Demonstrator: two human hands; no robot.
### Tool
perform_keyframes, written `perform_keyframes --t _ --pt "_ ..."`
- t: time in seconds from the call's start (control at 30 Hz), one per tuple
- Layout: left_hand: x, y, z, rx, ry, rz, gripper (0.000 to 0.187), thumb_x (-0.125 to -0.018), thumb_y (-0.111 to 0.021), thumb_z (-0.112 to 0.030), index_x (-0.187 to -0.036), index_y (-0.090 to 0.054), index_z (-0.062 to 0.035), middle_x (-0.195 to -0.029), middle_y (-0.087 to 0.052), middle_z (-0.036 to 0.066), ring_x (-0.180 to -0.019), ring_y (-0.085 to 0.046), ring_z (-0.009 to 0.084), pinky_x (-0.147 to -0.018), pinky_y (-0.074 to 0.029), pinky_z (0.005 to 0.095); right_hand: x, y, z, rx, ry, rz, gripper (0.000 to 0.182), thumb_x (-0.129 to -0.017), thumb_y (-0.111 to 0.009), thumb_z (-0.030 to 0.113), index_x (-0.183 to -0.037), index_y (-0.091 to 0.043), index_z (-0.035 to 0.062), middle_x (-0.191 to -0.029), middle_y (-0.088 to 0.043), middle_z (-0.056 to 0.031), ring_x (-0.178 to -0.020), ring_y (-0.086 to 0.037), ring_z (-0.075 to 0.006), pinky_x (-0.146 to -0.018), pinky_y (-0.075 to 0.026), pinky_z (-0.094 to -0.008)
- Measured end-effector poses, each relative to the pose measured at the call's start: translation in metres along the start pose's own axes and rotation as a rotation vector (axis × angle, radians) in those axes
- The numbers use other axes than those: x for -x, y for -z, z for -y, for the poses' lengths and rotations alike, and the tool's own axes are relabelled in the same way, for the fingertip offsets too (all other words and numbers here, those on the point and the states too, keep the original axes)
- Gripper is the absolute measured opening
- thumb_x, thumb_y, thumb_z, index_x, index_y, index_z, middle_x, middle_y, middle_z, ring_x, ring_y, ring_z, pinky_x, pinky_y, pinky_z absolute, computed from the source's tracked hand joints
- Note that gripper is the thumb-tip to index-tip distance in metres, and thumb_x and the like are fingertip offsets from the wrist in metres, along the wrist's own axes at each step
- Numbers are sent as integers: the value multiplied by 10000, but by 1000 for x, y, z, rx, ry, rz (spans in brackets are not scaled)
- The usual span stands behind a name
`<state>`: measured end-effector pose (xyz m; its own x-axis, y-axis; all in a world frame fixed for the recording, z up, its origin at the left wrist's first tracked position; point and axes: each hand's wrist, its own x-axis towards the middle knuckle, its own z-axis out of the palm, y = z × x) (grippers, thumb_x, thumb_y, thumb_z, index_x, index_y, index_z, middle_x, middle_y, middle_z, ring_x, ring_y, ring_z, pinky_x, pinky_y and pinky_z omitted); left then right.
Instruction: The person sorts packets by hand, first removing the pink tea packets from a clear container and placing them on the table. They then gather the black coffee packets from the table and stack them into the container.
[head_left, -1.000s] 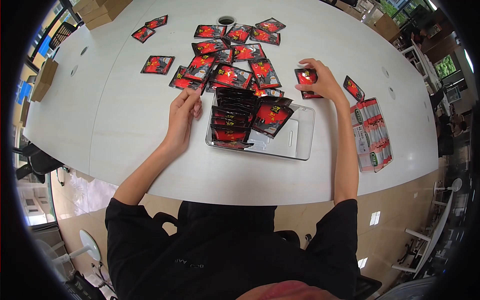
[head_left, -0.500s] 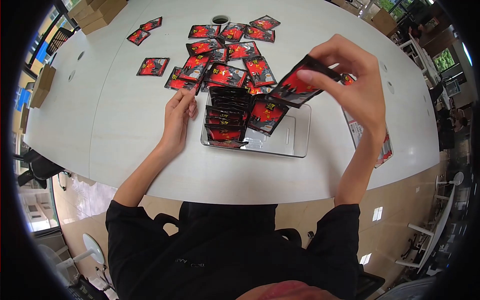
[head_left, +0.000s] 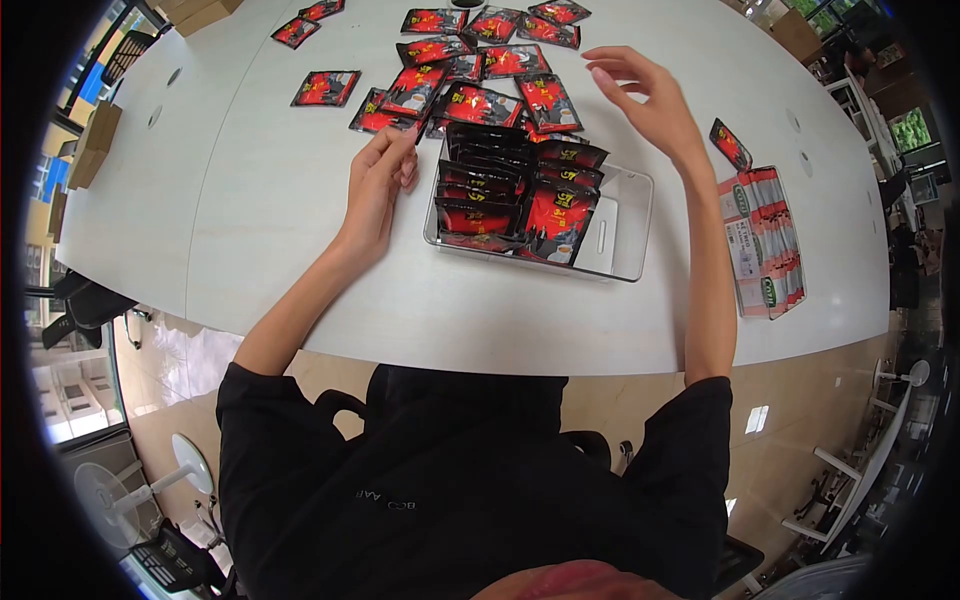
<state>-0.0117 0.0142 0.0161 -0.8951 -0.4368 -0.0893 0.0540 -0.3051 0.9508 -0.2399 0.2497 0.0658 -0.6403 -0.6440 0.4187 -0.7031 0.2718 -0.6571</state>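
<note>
A clear plastic bin [head_left: 635, 225] holds red-and-black coffee sachets standing in two rows. The left row [head_left: 480, 215] is longer; the right row [head_left: 560, 220] has several sachets, its front one facing me. My left hand [head_left: 375, 190] is at the bin's left side, thumb and fingers pinched on the edge of a sachet [head_left: 424, 124] seen nearly edge-on. Above the bin's right end, my right hand [head_left: 650, 105] is raised with fingers apart and nothing in it. Loose sachets [head_left: 480, 103] lie in an overlapping pile behind the bin.
At the right lies a clear box of pink-and-red packets [head_left: 770, 240], with one sachet [head_left: 731, 146] by its far end. A single sachet [head_left: 326, 88] and two more [head_left: 295, 32] lie left of the pile. A dark round cup [head_left: 466, 3] stands at the back.
The sachet in my right hand has been let go into the bin's right row, and that hand has moved back, opened. My left hand keeps its pinch. The camera view has shifted.
</note>
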Motion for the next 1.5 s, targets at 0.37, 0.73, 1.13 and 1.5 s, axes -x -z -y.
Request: perform_keyframes --t 0.37,0.73,1.13,1.5 --pt "-16 1 11 -535 -497 -6 179 -967 -631 -233 -974 -554 -72 -840 -549 8 -764 -513 99 -713 -402 248 12 -38 -41 -149 -268 191 884 -631 -932 292 -1375 -491 109 -1186 -669 -109 -801 -515 -122 -753 -466 -262" --pt "-107 -28 19 -1266 -917 302 469 -860 -721 -398 -1197 -654 -78 -1217 -639 101 -1189 -529 276 -1081 -322 417 23 -35 -58 -291 -278 153 340 -944 -691 293 -1183 -666 54 -740 -507 70 -652 -291 -48 -587 -297 -221" --pt "-128 -57 35 -986 -948 216 942 -588 -940 -255 -1331 -438 35 -1243 -544 180 -1135 -589 347 -972 -481 404 21 -40 -36 -35 -163 159 506 -843 -780 337 -1276 -635 120 -800 -601 -9 -606 -446 -65 -632 -408 -230" --pt "-129 -51 40 -1231 -877 125 956 -585 -884 -550 -1285 -508 -20 -1140 -587 138 -1093 -522 321 -947 -418 426 22 -32 -58 -357 -332 264 370 -875 -764 259 -1158 -675 37 -627 -302 95 -600 -269 -32 -592 -257 -213"
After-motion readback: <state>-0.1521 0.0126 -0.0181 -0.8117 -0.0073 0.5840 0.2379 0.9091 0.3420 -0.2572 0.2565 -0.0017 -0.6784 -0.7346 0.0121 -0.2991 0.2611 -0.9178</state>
